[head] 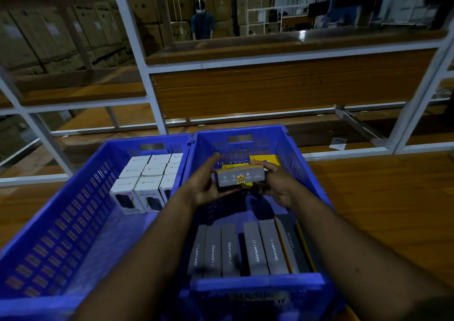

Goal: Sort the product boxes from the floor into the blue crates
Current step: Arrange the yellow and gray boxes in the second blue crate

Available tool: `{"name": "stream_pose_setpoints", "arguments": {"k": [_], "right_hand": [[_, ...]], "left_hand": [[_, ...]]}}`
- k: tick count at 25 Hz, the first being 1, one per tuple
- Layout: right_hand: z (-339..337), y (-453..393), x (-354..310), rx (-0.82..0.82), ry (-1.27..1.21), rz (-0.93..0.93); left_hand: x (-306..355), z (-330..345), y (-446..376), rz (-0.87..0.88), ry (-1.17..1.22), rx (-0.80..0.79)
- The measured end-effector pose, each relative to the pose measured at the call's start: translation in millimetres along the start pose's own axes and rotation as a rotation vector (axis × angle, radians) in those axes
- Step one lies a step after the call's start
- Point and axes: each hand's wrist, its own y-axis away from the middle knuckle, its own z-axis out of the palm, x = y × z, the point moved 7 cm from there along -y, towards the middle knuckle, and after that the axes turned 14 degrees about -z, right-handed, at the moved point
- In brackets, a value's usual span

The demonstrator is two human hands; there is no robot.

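Both hands hold one grey box (240,177) over the right crate (304,163). The left hand (208,185) cups its left end with fingers bent around it. The right hand (277,185) grips the other end. I think the box is about to go down. Grey boxes (235,252) fill the near end. The middle looks open, so it should fit there. White boxes (147,180) sit at the far end of the left crate (49,222).
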Motion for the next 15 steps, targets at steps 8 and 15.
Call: {"name": "stream_pose_setpoints", "arguments": {"k": [8, 15], "right_hand": [[10, 10, 18, -0.025, 0.024, 0.205], [11, 13, 30, -0.156, 0.443, 0.198]], "left_hand": [[3, -22, -36, -0.003, -0.155, 0.373], [17, -31, -78, 0.059, -0.084, 0.513]]}}
